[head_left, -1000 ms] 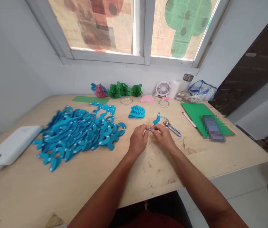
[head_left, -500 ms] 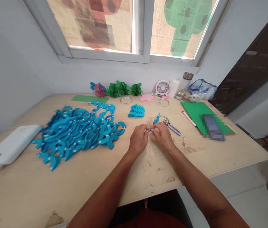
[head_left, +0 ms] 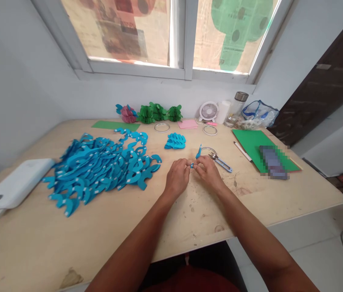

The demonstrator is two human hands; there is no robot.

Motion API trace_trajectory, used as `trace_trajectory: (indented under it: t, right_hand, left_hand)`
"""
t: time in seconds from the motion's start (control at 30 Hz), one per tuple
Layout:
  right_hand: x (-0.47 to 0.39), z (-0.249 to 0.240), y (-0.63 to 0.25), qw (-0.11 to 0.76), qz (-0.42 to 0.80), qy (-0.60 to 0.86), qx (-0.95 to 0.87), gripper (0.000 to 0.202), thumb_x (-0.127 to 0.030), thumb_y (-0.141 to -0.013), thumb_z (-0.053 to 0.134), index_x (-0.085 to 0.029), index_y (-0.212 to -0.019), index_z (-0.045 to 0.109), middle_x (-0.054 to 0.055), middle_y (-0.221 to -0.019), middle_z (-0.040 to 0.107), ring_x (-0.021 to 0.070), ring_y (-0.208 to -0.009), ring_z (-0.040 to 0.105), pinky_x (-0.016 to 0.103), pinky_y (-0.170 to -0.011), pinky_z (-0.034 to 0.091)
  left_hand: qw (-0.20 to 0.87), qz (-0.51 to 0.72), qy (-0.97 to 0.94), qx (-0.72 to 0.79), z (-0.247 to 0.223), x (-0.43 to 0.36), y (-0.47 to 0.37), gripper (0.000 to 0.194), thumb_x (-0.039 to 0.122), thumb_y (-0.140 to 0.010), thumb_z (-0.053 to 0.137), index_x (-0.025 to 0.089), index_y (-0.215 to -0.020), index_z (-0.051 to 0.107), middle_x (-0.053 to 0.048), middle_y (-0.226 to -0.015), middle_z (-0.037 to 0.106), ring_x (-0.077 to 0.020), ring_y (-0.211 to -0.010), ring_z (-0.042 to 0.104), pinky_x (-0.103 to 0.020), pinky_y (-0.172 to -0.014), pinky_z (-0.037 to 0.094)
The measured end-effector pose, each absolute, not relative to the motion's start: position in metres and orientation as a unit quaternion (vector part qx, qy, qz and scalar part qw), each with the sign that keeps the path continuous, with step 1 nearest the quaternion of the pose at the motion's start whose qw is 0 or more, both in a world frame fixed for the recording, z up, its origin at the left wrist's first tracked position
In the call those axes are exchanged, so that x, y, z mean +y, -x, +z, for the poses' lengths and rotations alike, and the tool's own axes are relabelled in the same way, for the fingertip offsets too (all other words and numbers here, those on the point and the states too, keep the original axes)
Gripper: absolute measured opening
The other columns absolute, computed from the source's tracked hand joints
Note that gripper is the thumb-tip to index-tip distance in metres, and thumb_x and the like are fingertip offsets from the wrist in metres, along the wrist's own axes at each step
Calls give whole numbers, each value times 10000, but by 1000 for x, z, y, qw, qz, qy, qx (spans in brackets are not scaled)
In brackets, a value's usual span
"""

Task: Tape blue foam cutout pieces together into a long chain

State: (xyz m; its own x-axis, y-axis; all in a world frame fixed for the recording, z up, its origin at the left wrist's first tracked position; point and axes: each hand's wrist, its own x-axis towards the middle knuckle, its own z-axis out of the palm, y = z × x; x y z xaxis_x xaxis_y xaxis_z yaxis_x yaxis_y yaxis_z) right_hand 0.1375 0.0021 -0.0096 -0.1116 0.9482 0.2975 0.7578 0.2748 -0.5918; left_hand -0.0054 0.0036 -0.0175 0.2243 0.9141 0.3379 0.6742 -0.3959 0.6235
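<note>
Between my fingertips is a blue paper cutout (head_left: 198, 151), one end standing up past my right fingers. My left hand (head_left: 177, 175) pinches its near end, closed. My right hand (head_left: 207, 171) is closed on it too, thumb and fingers together; most of the piece is hidden by them. Just beyond my hands sits a small stack of blue cutouts (head_left: 175, 141). To the left spreads a large heap of blue paper cutouts (head_left: 98, 166) with white patches on them. Thread snips (head_left: 221, 163) lie right of my right hand, beside a ring.
A white power bank (head_left: 16, 182) with a cable lies at the left. Green folded paper pieces (head_left: 158, 112), a small fan (head_left: 209, 111) and a glass bottle (head_left: 236, 107) line the wall. Green sheets (head_left: 250, 146) with a blurred-out object and a pen (head_left: 242, 151) are at right.
The upright end of the blue cutout has tilted slightly to the left and stands more vertical. My hands stay pressed together in nearly the same spot.
</note>
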Motion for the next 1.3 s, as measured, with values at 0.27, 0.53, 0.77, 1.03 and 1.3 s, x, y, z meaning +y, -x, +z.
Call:
trace_trajectory:
  t: [0.27, 0.53, 0.77, 1.03, 1.3]
  right_hand:
    - [2, -10, -140, 324, 159, 577, -733, 88, -221, -804, 497, -216, -787, 583, 53, -937, 575, 201, -903, 499, 329, -811, 376]
    - [2, -9, -138, 336, 175, 579, -722, 90, -264, -812, 526, -215, -784, 596, 43, -871, 562, 194, -873, 503, 315, -797, 375]
    - [1, -8, -137, 338, 186, 575, -722, 92, -258, -815, 528, -205, -767, 586, 42, -870, 558, 188, -872, 505, 317, -801, 375]
    - [1, -9, -137, 330, 179, 581, -722, 98, -261, -815, 525, -203, -762, 585, 41, -863, 560, 188, -869, 509, 317, -802, 374]
    - [0, -9, -136, 322, 174, 594, -717, 94, -252, -814, 514, -212, -760, 581, 41, -868, 568, 193, -883, 510, 322, -804, 377]
  left_hand:
    - [161, 353, -738, 552, -16, 5, 7, 176, 156, -827, 353, 203, -836, 522, -60, -893, 601, -220, -895, 527, -351, -782, 423]
    - [177, 331, -760, 530, -18, 5, 5, 169, 156, -827, 362, 202, -820, 525, -65, -922, 602, -217, -893, 525, -361, -799, 415]
    - [162, 315, -779, 518, -15, 4, 5, 171, 151, -835, 359, 201, -792, 517, -68, -913, 582, -213, -871, 517, -356, -796, 408]
    - [137, 309, -793, 507, -9, 1, 5, 181, 131, -836, 356, 212, -742, 488, -70, -878, 561, -223, -905, 498, -347, -810, 406]
    - [140, 321, -796, 494, -13, 2, 6, 175, 120, -828, 361, 212, -775, 501, -67, -898, 562, -217, -913, 493, -347, -825, 402]
